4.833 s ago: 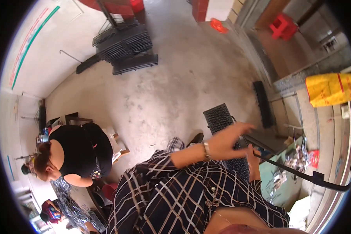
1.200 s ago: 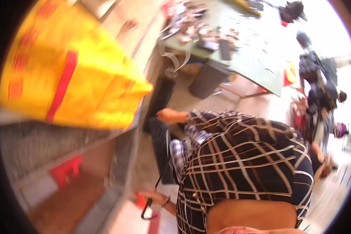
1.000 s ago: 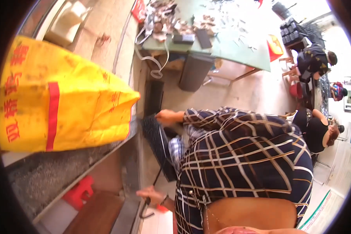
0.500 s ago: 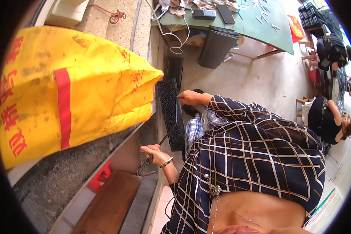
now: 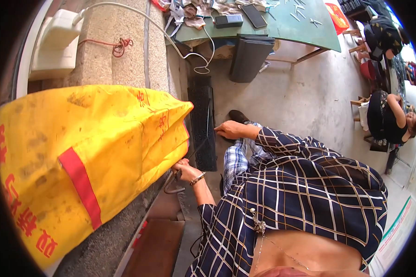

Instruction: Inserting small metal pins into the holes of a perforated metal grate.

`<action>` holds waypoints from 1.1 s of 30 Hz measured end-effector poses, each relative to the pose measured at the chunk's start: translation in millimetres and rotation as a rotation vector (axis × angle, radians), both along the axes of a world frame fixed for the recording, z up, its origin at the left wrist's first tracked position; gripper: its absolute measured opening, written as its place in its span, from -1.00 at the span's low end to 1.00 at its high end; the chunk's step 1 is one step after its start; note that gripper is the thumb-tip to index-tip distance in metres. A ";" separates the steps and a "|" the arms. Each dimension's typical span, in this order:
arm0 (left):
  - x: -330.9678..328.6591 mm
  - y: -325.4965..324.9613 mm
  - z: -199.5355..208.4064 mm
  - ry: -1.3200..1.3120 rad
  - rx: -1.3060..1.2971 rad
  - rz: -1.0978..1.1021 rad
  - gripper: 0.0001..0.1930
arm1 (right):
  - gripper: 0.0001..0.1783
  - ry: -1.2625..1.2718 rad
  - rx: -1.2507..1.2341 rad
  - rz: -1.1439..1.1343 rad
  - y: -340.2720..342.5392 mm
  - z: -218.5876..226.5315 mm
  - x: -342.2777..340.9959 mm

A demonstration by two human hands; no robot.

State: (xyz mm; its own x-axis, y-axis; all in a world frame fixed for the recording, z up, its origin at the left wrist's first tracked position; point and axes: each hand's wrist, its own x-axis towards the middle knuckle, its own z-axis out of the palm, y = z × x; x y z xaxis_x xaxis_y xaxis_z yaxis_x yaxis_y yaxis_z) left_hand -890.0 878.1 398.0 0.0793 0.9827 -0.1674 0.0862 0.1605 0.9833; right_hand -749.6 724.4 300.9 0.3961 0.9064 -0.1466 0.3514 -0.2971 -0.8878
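Yellow sack (image 5: 88,161) now closer, left hand (image 5: 184,170) still gripping metal hook (image 5: 173,182)

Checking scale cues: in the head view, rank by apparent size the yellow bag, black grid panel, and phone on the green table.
1. Yellow bag, though nearness to the camera inflates it.
2. Black grid panel.
3. Phone, far off, so its look is unsure.

A green table (image 5: 305,23) carries two phones (image 5: 229,20), cloth scraps and small metal pieces.

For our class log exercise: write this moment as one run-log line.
left hand: shut on metal hook | right hand: grip shut on black grid panel | beside: yellow sack | behind: green table
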 end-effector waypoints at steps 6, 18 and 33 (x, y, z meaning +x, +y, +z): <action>40.3 16.8 -43.4 0.095 0.062 0.028 -0.78 | -0.67 0.001 -0.031 -0.070 8.0 -7.1 -0.3; 102.2 54.1 -137.5 0.224 0.125 -0.032 -0.84 | -0.65 -0.017 -0.029 -0.079 -3.0 -12.1 18.6; 168.5 28.7 -157.4 0.226 0.187 -0.492 -0.53 | -0.67 0.113 0.067 -0.177 -1.4 -22.4 34.0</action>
State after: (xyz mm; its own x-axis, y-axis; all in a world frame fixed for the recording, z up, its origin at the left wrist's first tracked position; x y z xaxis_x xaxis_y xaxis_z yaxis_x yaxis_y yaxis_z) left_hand -721.4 906.9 240.5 0.5171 0.8539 -0.0598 0.3179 -0.1267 0.9396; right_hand -715.7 723.1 278.5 0.5345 0.8334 -0.1404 0.1965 -0.2842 -0.9384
